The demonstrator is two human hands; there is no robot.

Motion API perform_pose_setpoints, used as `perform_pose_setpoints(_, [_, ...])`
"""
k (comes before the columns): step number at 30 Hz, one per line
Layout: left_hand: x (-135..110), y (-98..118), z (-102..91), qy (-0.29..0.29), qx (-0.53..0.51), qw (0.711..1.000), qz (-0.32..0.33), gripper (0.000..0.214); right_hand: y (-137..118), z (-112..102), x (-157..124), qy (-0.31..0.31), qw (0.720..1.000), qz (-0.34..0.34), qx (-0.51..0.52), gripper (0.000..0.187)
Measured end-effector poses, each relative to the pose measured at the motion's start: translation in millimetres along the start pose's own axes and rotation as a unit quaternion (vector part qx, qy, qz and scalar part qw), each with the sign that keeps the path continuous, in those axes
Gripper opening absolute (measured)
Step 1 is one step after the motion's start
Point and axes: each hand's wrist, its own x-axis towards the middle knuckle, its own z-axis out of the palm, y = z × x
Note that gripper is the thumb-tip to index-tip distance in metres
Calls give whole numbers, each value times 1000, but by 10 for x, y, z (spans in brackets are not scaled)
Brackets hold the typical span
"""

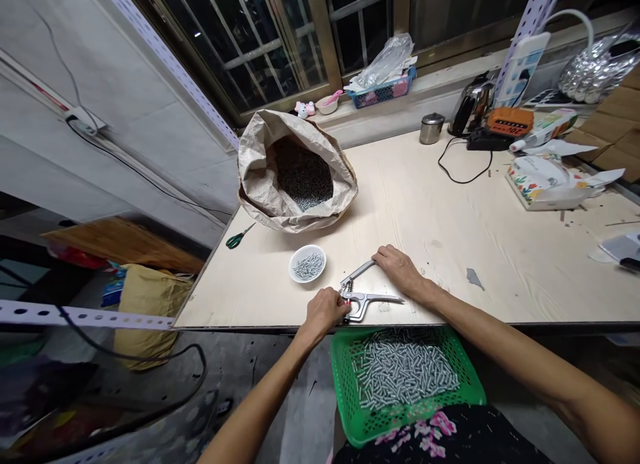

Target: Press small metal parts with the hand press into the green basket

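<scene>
A silver plier-like hand tool [367, 299] with a spring and a red part lies at the table's front edge, its two handles spread apart. The fingers of my left hand [325, 312] are closed at the tool's red end. What they pinch there is partly hidden. My right hand [400, 269] grips the far end of the upper handle [360, 271]. Just beyond my left hand stands a white bowl [292, 272] of small silver metal pins. Below the table edge, a green plastic basket [344, 411] holds many short silver metal cylinders.
An open paper-lined sack [255, 177] of metal pieces stands behind the bowl. Green-handled scissors [235, 240] lie left. Farther right are a metal canister [431, 129], kettle [470, 107], orange battery [510, 122] with a cord, and tissue pack [543, 181]. A grey scrap [474, 278] lies near my right forearm.
</scene>
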Motion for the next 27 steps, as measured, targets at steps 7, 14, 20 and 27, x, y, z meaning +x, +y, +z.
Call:
perform_pose_setpoints(7, [-416,49,-100,109,26,985,134,18,-29,-24,19,1,1000,10,9,23])
perform_pose_setpoints(14, [-68,-212,-401,210,88,973,23,22,-24,16,25,0,1000,1,1,22])
perform_pose_setpoints(20, [572,-542,-526,186,127,974,4,25,-46,-10,30,6,1000,6,8,25])
perform_pose_setpoints(27, [600,-541,-422,197,142,970,32,25,-37,1,25,11,1000,2,7,25])
